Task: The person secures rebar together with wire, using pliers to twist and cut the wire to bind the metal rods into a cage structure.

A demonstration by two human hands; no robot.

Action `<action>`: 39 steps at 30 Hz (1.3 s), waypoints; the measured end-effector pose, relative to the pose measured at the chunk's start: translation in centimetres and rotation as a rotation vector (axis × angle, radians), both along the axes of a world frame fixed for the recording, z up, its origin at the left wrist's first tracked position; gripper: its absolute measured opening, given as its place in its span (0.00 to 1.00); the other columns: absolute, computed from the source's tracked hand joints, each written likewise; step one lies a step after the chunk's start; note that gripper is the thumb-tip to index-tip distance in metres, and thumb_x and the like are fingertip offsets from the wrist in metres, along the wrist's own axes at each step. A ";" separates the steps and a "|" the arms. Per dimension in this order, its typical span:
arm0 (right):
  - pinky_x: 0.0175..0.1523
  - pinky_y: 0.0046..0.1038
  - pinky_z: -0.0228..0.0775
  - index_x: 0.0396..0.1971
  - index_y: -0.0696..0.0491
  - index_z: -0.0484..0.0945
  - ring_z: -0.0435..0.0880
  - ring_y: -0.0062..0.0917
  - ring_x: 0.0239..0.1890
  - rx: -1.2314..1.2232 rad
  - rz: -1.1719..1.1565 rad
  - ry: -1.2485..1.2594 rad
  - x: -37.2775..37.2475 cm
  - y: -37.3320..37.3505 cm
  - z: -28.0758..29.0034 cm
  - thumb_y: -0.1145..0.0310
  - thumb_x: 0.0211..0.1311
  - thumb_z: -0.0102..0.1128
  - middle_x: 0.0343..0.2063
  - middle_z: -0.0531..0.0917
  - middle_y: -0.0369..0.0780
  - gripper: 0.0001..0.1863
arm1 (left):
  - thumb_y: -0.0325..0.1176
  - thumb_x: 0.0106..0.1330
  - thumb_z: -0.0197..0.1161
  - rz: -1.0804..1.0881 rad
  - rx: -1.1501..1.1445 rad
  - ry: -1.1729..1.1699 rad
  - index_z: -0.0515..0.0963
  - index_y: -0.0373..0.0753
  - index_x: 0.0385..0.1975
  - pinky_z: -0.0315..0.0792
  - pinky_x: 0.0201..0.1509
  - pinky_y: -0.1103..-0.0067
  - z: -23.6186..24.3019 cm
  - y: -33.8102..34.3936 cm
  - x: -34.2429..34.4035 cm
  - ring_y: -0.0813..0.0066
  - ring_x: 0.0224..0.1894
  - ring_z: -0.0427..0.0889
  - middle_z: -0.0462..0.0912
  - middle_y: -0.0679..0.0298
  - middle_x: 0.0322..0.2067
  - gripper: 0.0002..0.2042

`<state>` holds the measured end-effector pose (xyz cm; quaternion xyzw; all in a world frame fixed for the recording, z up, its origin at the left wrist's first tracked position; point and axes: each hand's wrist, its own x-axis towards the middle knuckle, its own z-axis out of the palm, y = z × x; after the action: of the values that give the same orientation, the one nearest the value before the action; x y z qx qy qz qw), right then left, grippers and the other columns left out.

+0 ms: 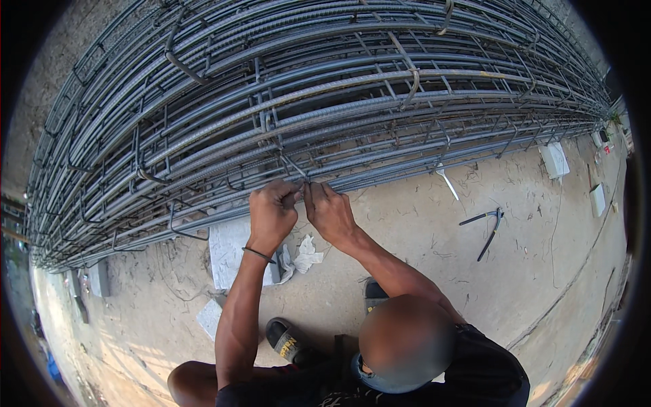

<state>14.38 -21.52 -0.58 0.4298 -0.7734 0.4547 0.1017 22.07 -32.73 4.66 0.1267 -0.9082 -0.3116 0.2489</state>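
My left hand (273,211) is closed, thumb and fingers pinched together at the near edge of a large rebar cage (325,122). Beside it my right hand (330,214) is also closed, its fingertips almost meeting those of the left. Both sets of fingertips are at the end of a short steel bar (293,165) that slants out of the cage between long ribbed bars. What the fingers pinch is too small and too hidden to make out. A dark band (258,255) circles my left wrist.
Pincers with black handles (491,227) lie on the concrete floor (407,244) to the right, near a white, flat-ended utensil (447,183). Crumpled white paper (308,254) is beside a pale slab (229,254). Pale blocks (555,161) stand along the cage. Wire scraps litter the floor.
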 end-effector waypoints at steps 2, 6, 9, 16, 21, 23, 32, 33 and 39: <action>0.20 0.37 0.71 0.24 0.61 0.72 0.79 0.43 0.19 -0.005 0.006 -0.008 -0.1 -0.1 -0.1 0.74 0.60 0.54 0.19 0.75 0.50 0.08 | 0.19 0.51 0.62 0.019 -0.323 0.127 0.83 0.37 0.32 0.69 0.19 0.76 0.1 0.7 0.0 0.71 0.17 0.78 0.78 0.64 0.19 0.10; 0.21 0.37 0.71 0.24 0.62 0.71 0.79 0.43 0.19 0.004 0.006 -0.005 -0.2 -0.1 0.4 0.74 0.60 0.53 0.19 0.75 0.50 0.07 | 0.22 0.48 0.63 0.089 -0.501 0.100 0.83 0.42 0.29 0.69 0.28 0.70 -0.3 0.6 0.3 0.67 0.25 0.77 0.78 0.66 0.22 0.09; 0.23 0.37 0.72 0.25 0.62 0.72 0.79 0.44 0.20 0.028 0.029 -0.011 -0.2 0.0 0.5 0.74 0.60 0.53 0.19 0.75 0.50 0.07 | 0.24 0.49 0.64 0.076 -0.662 0.072 0.82 0.42 0.26 0.67 0.34 0.67 0.4 0.5 0.0 0.65 0.30 0.75 0.77 0.64 0.26 0.06; 0.25 0.39 0.72 0.26 0.62 0.73 0.79 0.46 0.23 0.063 0.067 -0.044 -0.3 0.1 0.8 0.75 0.60 0.54 0.21 0.76 0.50 0.06 | 0.25 0.50 0.65 -0.067 -0.633 0.034 0.68 0.37 0.29 0.69 0.35 0.65 0.6 -2.1 -1.4 0.55 0.31 0.73 0.71 0.57 0.28 0.11; 0.28 0.39 0.74 0.31 0.63 0.74 0.80 0.46 0.25 0.139 0.101 -0.036 -1.0 0.4 0.6 0.77 0.59 0.52 0.25 0.77 0.52 0.05 | 0.26 0.49 0.68 -0.066 -0.481 -0.351 0.69 0.34 0.38 0.74 0.32 0.66 1.4 -3.4 -2.4 0.47 0.31 0.79 0.77 0.50 0.31 0.18; 0.29 0.39 0.75 0.33 0.64 0.74 0.81 0.46 0.26 0.168 0.126 -0.021 -1.1 0.4 1.1 0.78 0.57 0.50 0.27 0.77 0.52 0.06 | 0.26 0.48 0.68 -0.068 -0.402 -0.424 0.72 0.32 0.40 0.75 0.33 0.69 1.5 -4.0 -2.5 0.49 0.32 0.81 0.79 0.47 0.32 0.18; 0.30 0.41 0.76 0.37 0.67 0.72 0.81 0.48 0.28 0.249 0.204 0.022 -1.7 0.9 0.7 0.83 0.48 0.50 0.32 0.76 0.55 0.13 | 0.25 0.53 0.67 -0.017 0.660 -0.300 0.76 0.23 0.41 0.74 0.35 0.81 2.2 -3.3 -3.9 0.72 0.34 0.82 0.83 0.56 0.32 0.17; 0.30 0.41 0.76 0.36 0.67 0.72 0.81 0.48 0.28 0.234 0.209 0.028 -1.7 0.9 1.0 0.83 0.48 0.50 0.32 0.75 0.55 0.12 | 0.25 0.52 0.67 0.068 0.628 -0.203 0.77 0.24 0.40 0.74 0.36 0.80 1.9 -3.1 -4.1 0.72 0.32 0.82 0.84 0.55 0.31 0.16; 0.30 0.42 0.75 0.35 0.67 0.72 0.81 0.49 0.29 0.261 0.225 0.031 -2.0 1.2 0.7 0.83 0.48 0.51 0.32 0.75 0.57 0.12 | 0.25 0.55 0.67 0.456 0.236 0.097 0.75 0.31 0.45 0.74 0.37 0.81 1.6 2.5 -3.8 0.70 0.31 0.84 0.85 0.54 0.31 0.17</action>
<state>12.37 -20.36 0.09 0.5302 -0.7712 0.3524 0.0052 18.24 -30.20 6.31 0.3411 -0.8005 -0.3572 0.3396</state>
